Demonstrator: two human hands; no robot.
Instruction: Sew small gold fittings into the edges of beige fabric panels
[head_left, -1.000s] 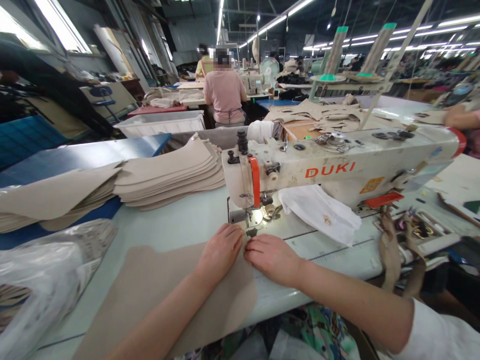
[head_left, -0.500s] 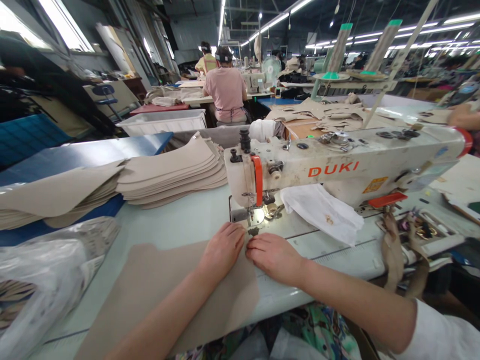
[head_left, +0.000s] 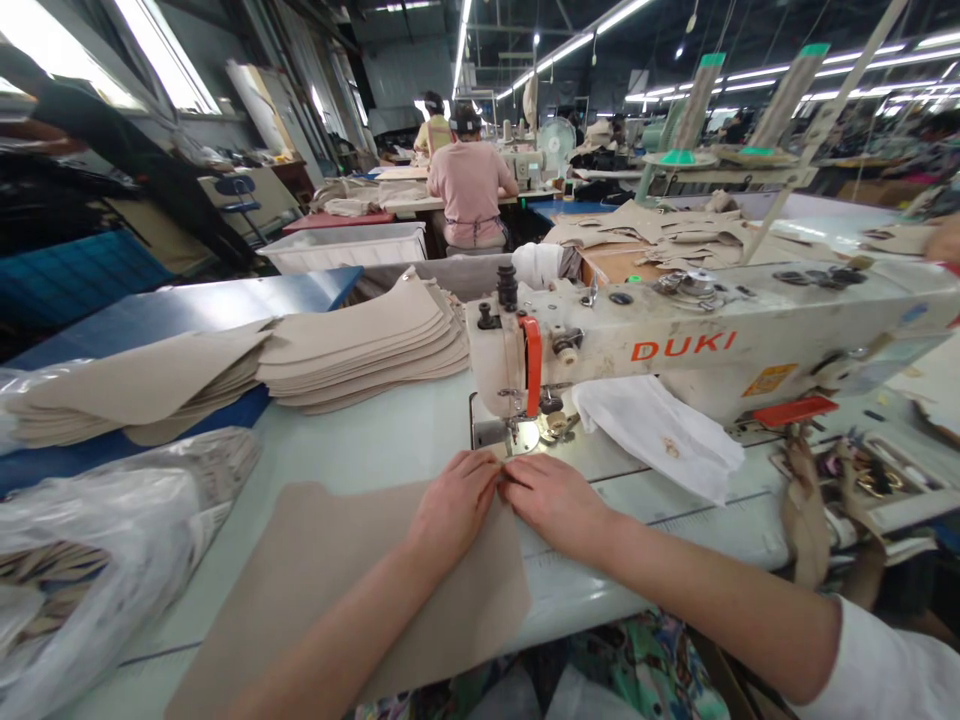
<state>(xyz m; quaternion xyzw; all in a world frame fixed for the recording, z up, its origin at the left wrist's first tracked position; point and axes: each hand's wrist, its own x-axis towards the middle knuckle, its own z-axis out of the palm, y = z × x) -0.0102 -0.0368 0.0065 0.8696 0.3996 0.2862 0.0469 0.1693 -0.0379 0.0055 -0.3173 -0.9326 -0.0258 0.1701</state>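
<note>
A large beige fabric piece (head_left: 330,560) lies flat on the pale sewing table, partly under my left forearm. Its far right corner reaches the needle area of a white sewing machine (head_left: 600,340). My left hand (head_left: 459,505) rests on the fabric with fingers closed at that corner, just in front of the presser foot (head_left: 517,436). Against it, fingertip to fingertip, my right hand (head_left: 555,500) pinches the same edge from the right. The fingertips hide the exact grip.
Stacks of beige cut pieces (head_left: 367,345) lie left of the machine. A clear plastic bag (head_left: 142,530) is at the left edge. A white cloth (head_left: 664,435) lies under the machine arm, and a parts tray (head_left: 892,480) stands at right. A person in pink (head_left: 471,190) sits ahead.
The view has swung slightly left. My hands have come closer together at the fabric corner, and the small dark patch between them is now covered.
</note>
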